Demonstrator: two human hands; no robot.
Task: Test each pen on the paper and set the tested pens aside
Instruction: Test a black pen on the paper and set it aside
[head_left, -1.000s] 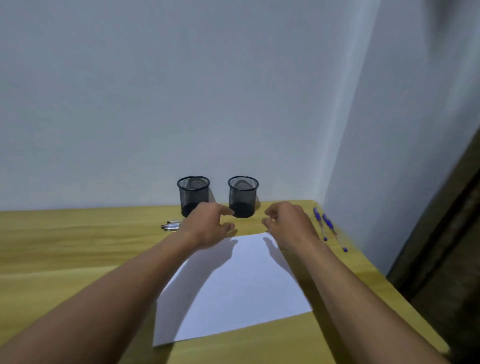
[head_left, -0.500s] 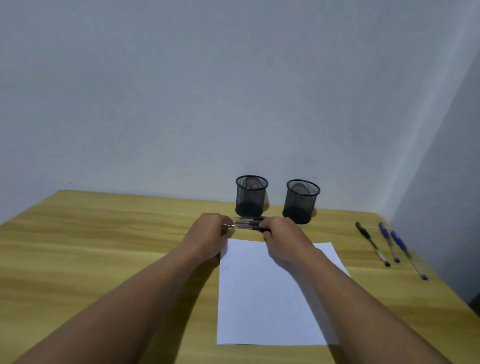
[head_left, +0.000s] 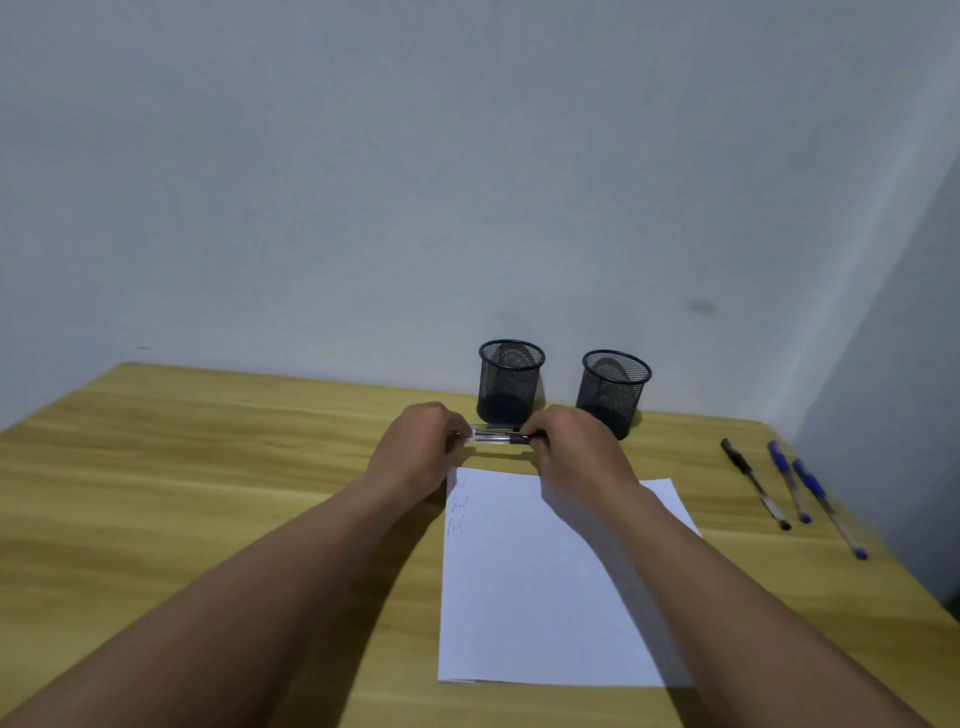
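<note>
**Beyond the far edge of the paper (head_left: 545, 587): both hands closing on a bundle of pens (head_left: 496, 435)**

Just past the sheet's far edge, I am holding the bundle of pens crosswise, running left to right. My left hand (head_left: 415, 447) is curling round its left end. My right hand (head_left: 576, 447) is curling round its right end, where a dark grip section is showing. Both hands are gripping, knuckles up, with most of the fingers lying out of sight beneath them. At least two clear barrels are showing in the gap between the hands; I cannot tell the exact count. I also cannot tell whether the bundle is touching the wooden table (head_left: 208, 467) or hanging just above it.

The paper is lying flat in the middle of the table, its long side running near to far. My right forearm is crossing over its right part. Three small scribbles (head_left: 457, 512) are sitting down its far left margin.

Three pens are lying side by side near the right edge of the table, well apart from the paper and slanting near-right. These are a black pen (head_left: 753, 483), a first blue pen (head_left: 788, 480) and a second blue pen (head_left: 826, 506).

Two black mesh cups are standing upright against the wall (head_left: 415, 182), just beyond my hands. The left cup (head_left: 510, 382) is standing behind the bundle and the right cup (head_left: 613, 392) behind my right hand.
</note>
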